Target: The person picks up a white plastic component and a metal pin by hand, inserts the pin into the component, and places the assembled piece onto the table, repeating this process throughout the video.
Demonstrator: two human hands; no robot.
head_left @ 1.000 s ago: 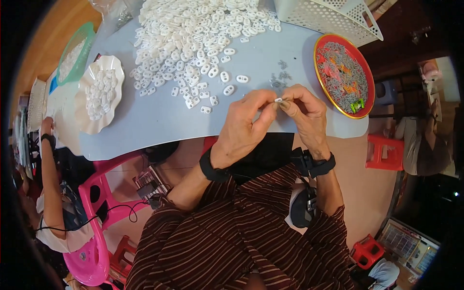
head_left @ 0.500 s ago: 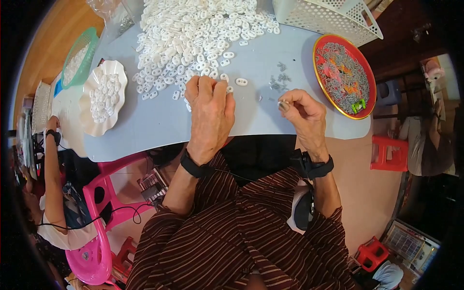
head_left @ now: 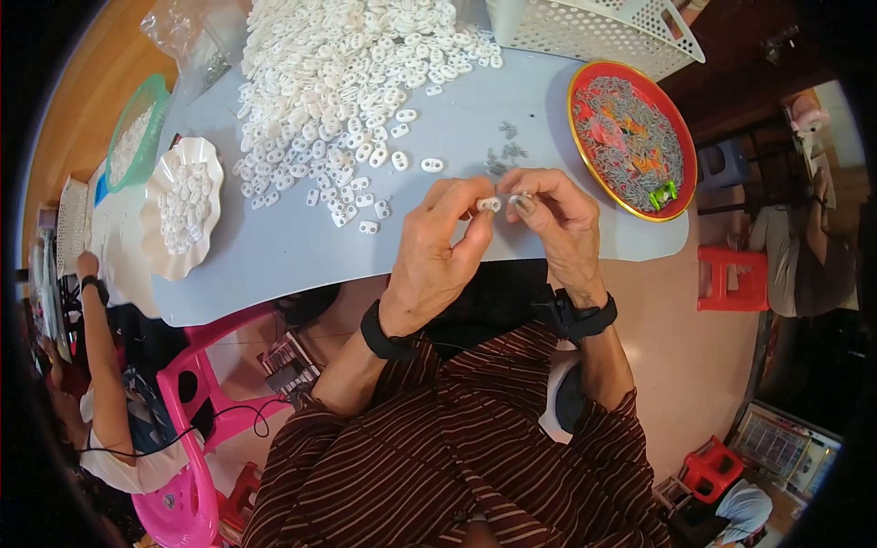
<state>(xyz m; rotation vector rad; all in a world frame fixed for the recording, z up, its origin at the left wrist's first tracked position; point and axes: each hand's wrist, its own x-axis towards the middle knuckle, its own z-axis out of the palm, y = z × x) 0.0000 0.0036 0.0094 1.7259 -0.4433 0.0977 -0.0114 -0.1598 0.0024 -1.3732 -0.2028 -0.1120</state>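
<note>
My left hand is closed, with thumb and forefinger pinching a small white plastic oval piece with two holes. Just to its right, my right hand pinches something tiny and pale between thumb and forefinger, too small to name. The fingertips of both hands nearly meet above the near edge of the blue-grey table. A large heap of the same white two-hole pieces spreads across the far middle. Beyond my right hand lie several little grey pieces.
A red gold-rimmed tray at the right holds grey pieces and colourful wrappers. Behind it stands a white perforated basket. At the left are a white scalloped dish of white pieces, a green basket and another person's arm.
My left hand has come away from the heap's near edge toward the right, with a white two-hole piece in its fingers. My right hand has shifted slightly left, still pinching.
</note>
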